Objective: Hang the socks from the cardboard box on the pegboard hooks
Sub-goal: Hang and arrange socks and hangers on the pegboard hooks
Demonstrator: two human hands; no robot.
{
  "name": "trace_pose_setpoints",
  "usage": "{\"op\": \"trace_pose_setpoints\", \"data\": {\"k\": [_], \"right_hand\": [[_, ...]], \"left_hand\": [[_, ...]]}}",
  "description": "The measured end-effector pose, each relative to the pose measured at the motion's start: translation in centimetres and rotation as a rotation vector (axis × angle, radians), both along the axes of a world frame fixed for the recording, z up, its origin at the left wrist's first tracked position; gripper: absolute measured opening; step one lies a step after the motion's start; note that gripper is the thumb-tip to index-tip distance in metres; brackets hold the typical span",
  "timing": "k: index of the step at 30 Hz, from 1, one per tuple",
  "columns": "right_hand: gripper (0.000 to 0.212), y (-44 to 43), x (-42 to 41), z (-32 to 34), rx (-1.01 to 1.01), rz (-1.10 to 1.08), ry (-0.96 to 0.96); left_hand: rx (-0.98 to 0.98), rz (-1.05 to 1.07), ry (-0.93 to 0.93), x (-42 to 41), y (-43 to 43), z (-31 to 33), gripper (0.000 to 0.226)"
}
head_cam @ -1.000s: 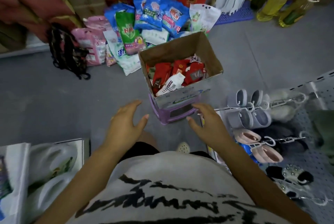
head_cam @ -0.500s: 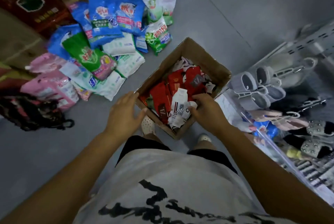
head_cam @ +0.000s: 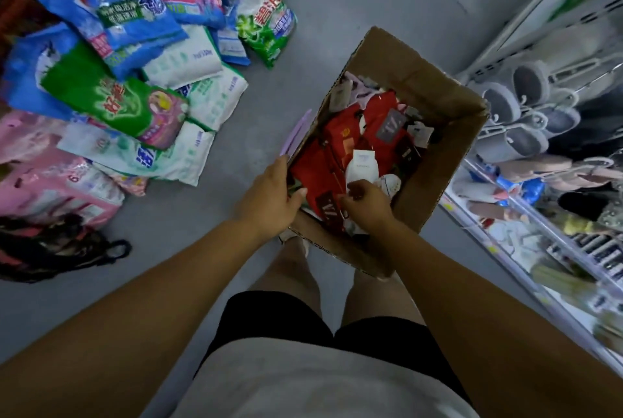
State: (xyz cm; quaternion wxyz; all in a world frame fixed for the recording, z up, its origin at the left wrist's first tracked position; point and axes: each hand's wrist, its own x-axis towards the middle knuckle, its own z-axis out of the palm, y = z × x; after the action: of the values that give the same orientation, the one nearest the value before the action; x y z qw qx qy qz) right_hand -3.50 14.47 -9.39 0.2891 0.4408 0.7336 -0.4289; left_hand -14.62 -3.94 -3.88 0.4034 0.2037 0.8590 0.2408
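Observation:
The open cardboard box (head_cam: 435, 87) stands on a purple stool (head_cam: 296, 134) in front of my legs. It holds several red sock packs (head_cam: 357, 128) and white socks (head_cam: 362, 166). My left hand (head_cam: 269, 195) grips the box's near left rim, thumb inside against a red pack. My right hand (head_cam: 367, 203) is inside the near end of the box, its fingers curled and pinching a red sock pack with a grey label (head_cam: 328, 208). The white pegboard (head_cam: 553, 13) rises at the right, with metal hooks (head_cam: 573, 65) sticking out.
Grey and pink slippers (head_cam: 526, 80) hang on the pegboard hooks, above a shelf edge (head_cam: 505, 215) with small goods. Several detergent bags (head_cam: 135, 57) lie piled on the grey floor at the left. A black strappy bag (head_cam: 50, 249) lies lower left.
My view has tilted down over the box. My left hand moved from beside the box onto its rim. My right hand went from the white socks to the red pack at the near end.

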Motion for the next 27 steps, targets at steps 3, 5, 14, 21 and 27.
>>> {"op": "trace_pose_setpoints", "data": {"k": [3, 5, 14, 21, 27], "right_hand": [[0.053, -0.7, -0.6, -2.4, 0.022, -0.027, -0.087], [0.053, -1.4, -0.8, -3.3, -0.004, -0.102, -0.093], [0.031, -1.2, 0.0, -0.5, -0.068, -0.211, 0.044], [0.016, -0.4, 3.0, 7.7, -0.219, -0.324, 0.190], [0.022, -2.1, 5.2, 12.7, -0.335, -0.460, 0.317]], "left_hand": [[-0.001, -0.031, 0.069, 0.1, -0.2, -1.2, 0.061], [0.005, -0.049, 0.083, -0.1, -0.2, -1.6, 0.062], [0.007, -0.027, 0.051, -0.5, -0.3, -1.7, 0.059], [0.145, 0.363, 0.293, 2.5, -0.6, 0.8, 0.038], [0.175, 0.460, -0.108, 5.2, 1.5, 4.7, 0.050]]}}
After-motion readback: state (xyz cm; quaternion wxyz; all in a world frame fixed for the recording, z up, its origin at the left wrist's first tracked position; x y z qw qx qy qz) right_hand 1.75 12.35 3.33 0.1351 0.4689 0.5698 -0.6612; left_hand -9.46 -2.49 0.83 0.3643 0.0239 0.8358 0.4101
